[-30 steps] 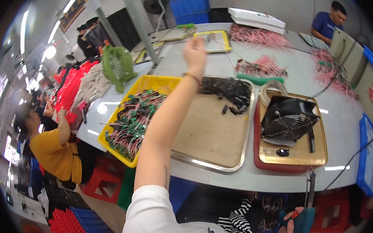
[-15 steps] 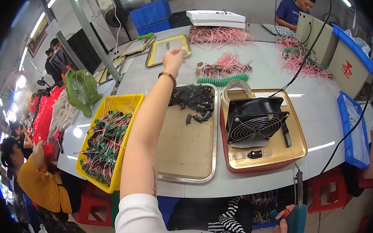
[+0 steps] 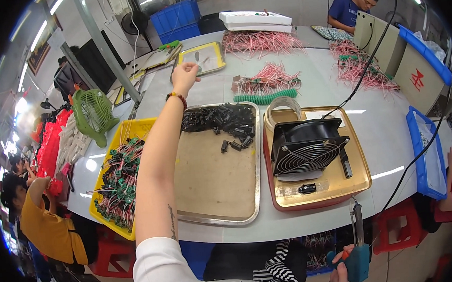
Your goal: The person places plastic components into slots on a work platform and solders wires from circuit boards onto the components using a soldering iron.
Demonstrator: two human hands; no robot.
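My left hand [image 3: 186,77] reaches far over the table, its fingers curled together beside the near left corner of a yellow-edged tray [image 3: 223,64]. Whatever the fingers pinch, if anything, is too small to make out. At the lower right, my right hand [image 3: 340,274] grips a soldering gun [image 3: 359,266] with a blue-green handle, its tip pointing up past the table's front edge. Beneath my left forearm lies a metal-rimmed tray [image 3: 216,193] with small black plastic parts [image 3: 219,119] heaped at its far end. One black part [image 3: 307,189] sits alone on a gold tray [image 3: 338,193].
A black fan [image 3: 309,146] and a tape roll [image 3: 283,111] stand on the gold tray. Left of my forearm is a yellow basket [image 3: 96,203] of wired green boards. Pink wire bundles [image 3: 264,40] lie farther back, near a green coil [image 3: 264,96]. Other people sit around.
My left hand has moved left and slightly nearer, off the yellow-edged tray's near edge. The right hand keeps its grip on the soldering gun. The whole view has shifted a little.
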